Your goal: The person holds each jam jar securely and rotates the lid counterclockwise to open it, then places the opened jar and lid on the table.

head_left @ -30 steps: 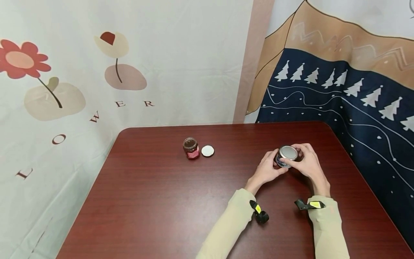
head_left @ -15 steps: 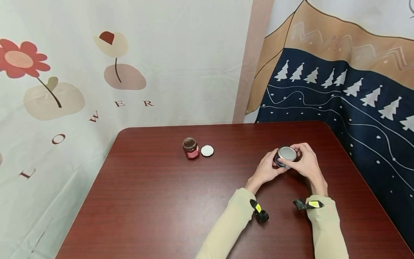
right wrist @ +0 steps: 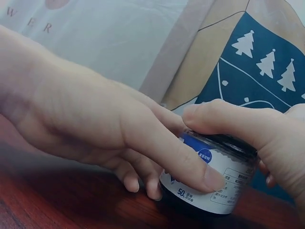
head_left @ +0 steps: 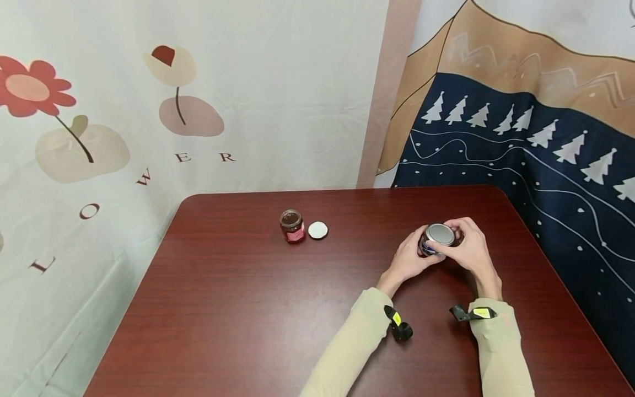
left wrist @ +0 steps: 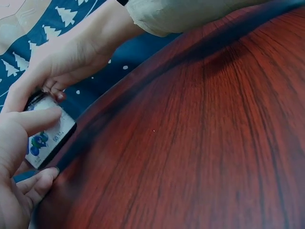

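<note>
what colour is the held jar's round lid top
Round lid top: silvery grey, best in head view.

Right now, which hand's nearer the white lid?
Left: left hand is right of the lid, gripping the blue-labelled jar from the left; right hand is farther right, across that jar.

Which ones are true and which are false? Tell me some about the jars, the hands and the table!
1. The left hand and right hand hold the same blue-and-white jar. True.
2. The pink-labelled jar has its top covered. False: its top is open.
3. A round white lid lies beside the pink-labelled jar. True.
4. The table is white. False: it is reddish brown.
</note>
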A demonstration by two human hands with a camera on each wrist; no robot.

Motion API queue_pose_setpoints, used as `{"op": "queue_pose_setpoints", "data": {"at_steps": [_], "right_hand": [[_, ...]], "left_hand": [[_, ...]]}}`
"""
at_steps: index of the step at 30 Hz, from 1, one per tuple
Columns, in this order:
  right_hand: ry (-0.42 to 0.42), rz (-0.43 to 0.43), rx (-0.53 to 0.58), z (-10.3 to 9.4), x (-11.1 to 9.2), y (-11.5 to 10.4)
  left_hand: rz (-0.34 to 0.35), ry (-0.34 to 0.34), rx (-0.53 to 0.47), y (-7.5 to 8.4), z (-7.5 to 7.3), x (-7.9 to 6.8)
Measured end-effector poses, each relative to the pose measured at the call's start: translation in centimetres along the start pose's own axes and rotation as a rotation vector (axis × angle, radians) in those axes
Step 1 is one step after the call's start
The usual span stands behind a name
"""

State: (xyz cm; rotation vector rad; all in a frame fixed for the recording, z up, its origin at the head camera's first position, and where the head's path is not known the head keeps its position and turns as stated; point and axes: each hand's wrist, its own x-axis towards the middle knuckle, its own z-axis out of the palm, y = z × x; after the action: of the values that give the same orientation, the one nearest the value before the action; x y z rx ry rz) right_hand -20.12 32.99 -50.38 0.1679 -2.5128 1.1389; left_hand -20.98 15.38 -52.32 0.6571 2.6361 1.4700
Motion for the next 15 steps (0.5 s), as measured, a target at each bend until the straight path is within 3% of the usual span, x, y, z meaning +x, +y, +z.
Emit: {"op": "queue_pose_setpoints", "data": {"at_steps": [15], "right_hand": [[0.009, -0.037, 0.039, 0.20, 0.32, -0.93]], "left_hand": [[0.035, 0.054, -0.069, -0.09, -0.04, -0.03]]}}
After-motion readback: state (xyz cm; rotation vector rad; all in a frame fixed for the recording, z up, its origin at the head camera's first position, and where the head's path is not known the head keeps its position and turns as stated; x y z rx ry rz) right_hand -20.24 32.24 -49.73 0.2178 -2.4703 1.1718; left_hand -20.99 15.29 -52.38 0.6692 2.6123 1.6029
